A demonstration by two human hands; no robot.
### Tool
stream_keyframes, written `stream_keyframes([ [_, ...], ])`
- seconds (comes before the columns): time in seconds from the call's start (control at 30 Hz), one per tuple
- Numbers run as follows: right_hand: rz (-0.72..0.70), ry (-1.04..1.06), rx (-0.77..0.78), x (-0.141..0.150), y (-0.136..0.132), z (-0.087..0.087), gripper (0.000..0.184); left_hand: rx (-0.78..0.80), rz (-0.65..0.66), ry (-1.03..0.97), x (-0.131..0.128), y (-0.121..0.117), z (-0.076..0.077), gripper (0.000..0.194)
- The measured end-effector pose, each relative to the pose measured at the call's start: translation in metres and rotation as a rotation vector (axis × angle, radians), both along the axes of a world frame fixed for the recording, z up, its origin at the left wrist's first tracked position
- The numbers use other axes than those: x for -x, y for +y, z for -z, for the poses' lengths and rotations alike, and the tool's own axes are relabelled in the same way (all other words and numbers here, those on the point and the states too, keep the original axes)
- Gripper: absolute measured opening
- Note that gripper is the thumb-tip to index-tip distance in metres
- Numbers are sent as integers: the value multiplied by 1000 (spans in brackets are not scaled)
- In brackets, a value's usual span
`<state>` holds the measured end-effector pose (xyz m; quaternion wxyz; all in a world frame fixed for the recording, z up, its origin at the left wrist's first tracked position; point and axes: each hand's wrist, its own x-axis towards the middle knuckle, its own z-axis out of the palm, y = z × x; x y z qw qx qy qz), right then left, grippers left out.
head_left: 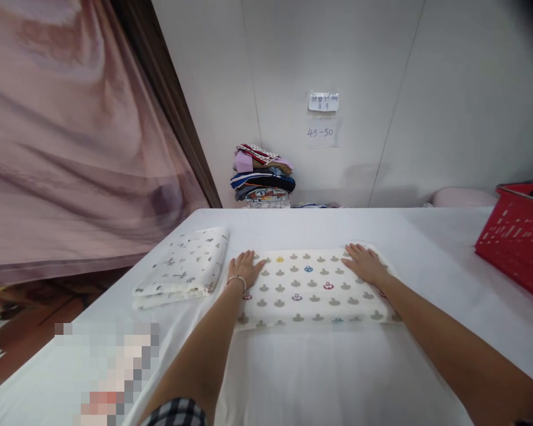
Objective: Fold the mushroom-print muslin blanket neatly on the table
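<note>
A folded cream cloth (313,290) with grey and coloured anchor marks lies flat on the white table (320,373). My left hand (245,266) rests palm down on its far left corner, fingers stretched out, a thin bracelet on the wrist. Over on the far right corner my right hand (364,262) lies flat in the same way, fingers spread. Neither hand holds anything. Left of the cloth sits a second folded white cloth (184,269) with small dark marks, untouched.
A red plastic basket (517,239) stands at the table's right edge. A stack of folded coloured clothes (263,177) sits against the back wall under two paper labels (323,102). A pink curtain (71,136) hangs on the left.
</note>
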<state>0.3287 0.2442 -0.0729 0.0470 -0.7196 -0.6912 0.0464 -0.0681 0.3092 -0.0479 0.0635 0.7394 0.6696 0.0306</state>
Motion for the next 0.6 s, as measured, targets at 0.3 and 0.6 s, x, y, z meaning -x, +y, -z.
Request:
stream_keyframes([
  [0.3, 7, -1, 22, 1, 3, 0, 63, -9, 6, -30, 0, 8, 4, 67],
  [0.6, 193, 88, -114, -32, -65, -3, 57, -53, -142, -171, 33, -30, -29, 63],
])
